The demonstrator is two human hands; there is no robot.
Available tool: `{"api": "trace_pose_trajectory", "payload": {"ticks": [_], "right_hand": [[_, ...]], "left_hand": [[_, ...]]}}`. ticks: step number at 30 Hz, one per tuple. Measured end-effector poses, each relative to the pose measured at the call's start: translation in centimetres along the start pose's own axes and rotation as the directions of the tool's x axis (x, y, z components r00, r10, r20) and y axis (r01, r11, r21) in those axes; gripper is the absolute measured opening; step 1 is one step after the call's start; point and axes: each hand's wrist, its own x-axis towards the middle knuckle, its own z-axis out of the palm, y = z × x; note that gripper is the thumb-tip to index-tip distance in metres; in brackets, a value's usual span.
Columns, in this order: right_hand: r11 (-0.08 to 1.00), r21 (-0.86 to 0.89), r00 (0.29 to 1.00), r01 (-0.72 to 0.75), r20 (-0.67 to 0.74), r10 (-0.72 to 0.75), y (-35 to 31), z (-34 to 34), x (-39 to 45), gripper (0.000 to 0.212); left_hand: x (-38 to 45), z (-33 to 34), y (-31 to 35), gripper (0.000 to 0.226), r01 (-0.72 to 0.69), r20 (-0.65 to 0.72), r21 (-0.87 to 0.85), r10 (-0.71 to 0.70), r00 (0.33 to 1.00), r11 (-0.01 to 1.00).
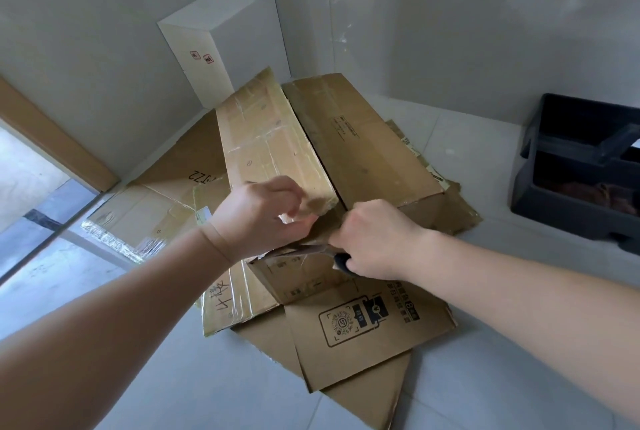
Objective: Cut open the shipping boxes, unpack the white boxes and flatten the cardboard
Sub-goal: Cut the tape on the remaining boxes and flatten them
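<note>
The shipping box (311,152) lies on flattened cardboard (363,332) on the tiled floor (173,377), near the wall corner. The left hand (263,213) pinches the near end of its taped flap (273,149), lifting it. The right hand (375,239) is curled round the dark handle of a cutter (341,261) at the box's near edge. A white box (221,48) stands upright in the corner behind; a black bin (581,169) sits to the right.

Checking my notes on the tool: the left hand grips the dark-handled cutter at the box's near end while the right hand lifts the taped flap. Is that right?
Not quite: the hands are swapped. The head view shows the right hand gripping the dark-handled cutter at the near end of the box, while the left hand lifts the taped flap.
</note>
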Motion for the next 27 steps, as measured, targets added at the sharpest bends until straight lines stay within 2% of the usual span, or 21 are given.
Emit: {"api": "trace_pose_trajectory", "payload": {"ticks": [5,9,10,12,15,17,19,22,24,27], "right_hand": [[0.999,0.042,0.999,0.028,0.016,-0.029,-1.0,1.2,0.1,0.020],[0.996,0.066,0.998,-0.060,-0.020,0.061,1.8,3.0,-4.1,0.016],[0.993,0.062,0.995,-0.097,-0.023,0.099,2.7,3.3,-5.5,0.017],[0.981,0.043,0.981,-0.191,-0.032,0.192,4.7,3.7,-8.1,0.017],[0.947,0.001,0.946,-0.320,-0.046,0.320,7.4,3.6,-11.0,0.020],[0.922,-0.017,0.922,-0.387,-0.038,0.386,8.6,3.6,-12.2,0.030],[0.901,-0.043,0.901,-0.432,0.012,0.433,9.5,3.6,-13.1,0.044],[0.883,-0.023,0.883,-0.469,0.011,0.469,10.1,3.4,-14.1,0.042],[0.880,0.014,0.880,-0.475,-0.011,0.475,10.3,3.3,-14.4,0.041],[0.872,0.054,0.873,-0.486,-0.021,0.488,10.3,3.3,-14.1,0.042]], "left_hand": [[-0.1,0.4,0.1,0.030,-0.055,0.030,0.067,0.053,0.998,0.996],[0.0,1.5,0.5,0.009,-0.088,0.103,0.102,0.078,0.992,0.991],[0.1,2.0,0.7,0.012,-0.090,0.148,0.107,0.073,0.986,0.990],[0.6,3.3,1.0,0.035,-0.084,0.270,0.142,0.043,0.962,0.986],[2.3,5.1,1.5,0.066,-0.039,0.446,0.207,-0.059,0.893,0.978],[3.5,6.3,1.9,0.072,-0.019,0.498,0.235,-0.104,0.861,0.972],[4.5,6.8,2.2,0.050,0.006,0.468,0.212,-0.107,0.877,0.977],[5.2,6.6,2.5,0.018,-0.075,0.306,0.140,0.029,0.952,0.987],[5.4,6.3,2.5,0.016,-0.120,0.212,0.122,0.092,0.973,0.985],[5.4,5.9,2.6,0.018,-0.152,0.177,0.106,0.132,0.975,0.983]]}}
